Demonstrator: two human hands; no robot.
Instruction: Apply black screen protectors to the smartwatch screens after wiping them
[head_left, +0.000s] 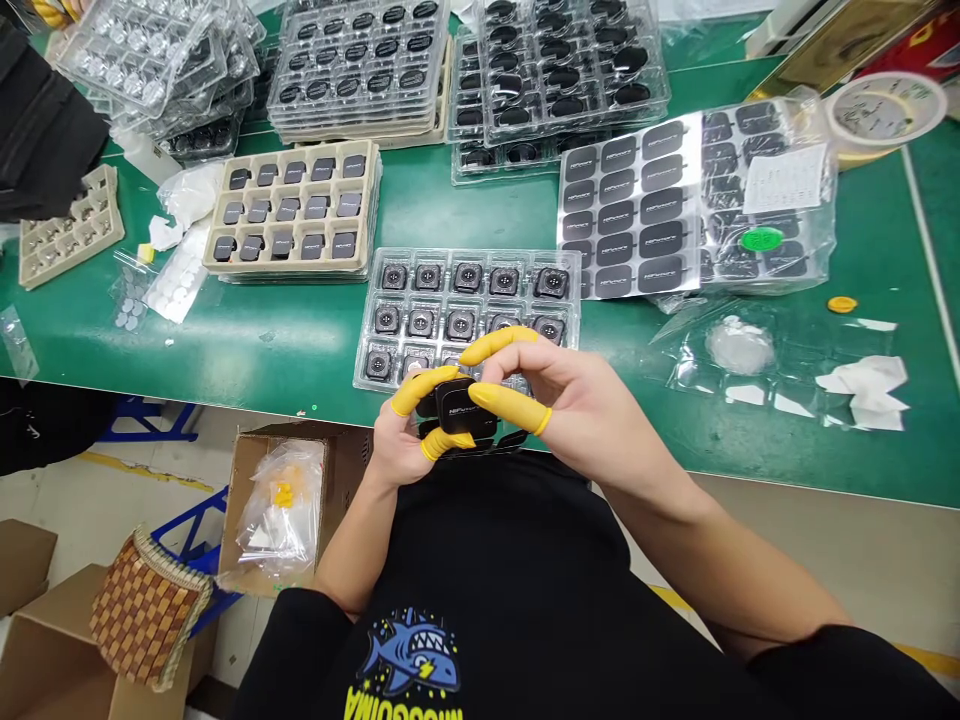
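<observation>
My left hand, with yellow finger cots on thumb and forefinger, pinches a black square smartwatch body by its left side. Its dark face carries a white printed label and is turned up toward me. My right hand, also in yellow cots, has its thumb on the upper right corner of the watch; its forefinger reaches over the top edge. Below the watch, dark label-like pieces show partly, mostly hidden by the hands. Just behind lies a clear plastic tray holding rows of watch bodies, back side up.
A beige tray of labelled watches sits at left. Stacked clear trays stand at the back. Sheets of black stickers, a tape roll and paper scraps lie at right. A cardboard box is below the table edge.
</observation>
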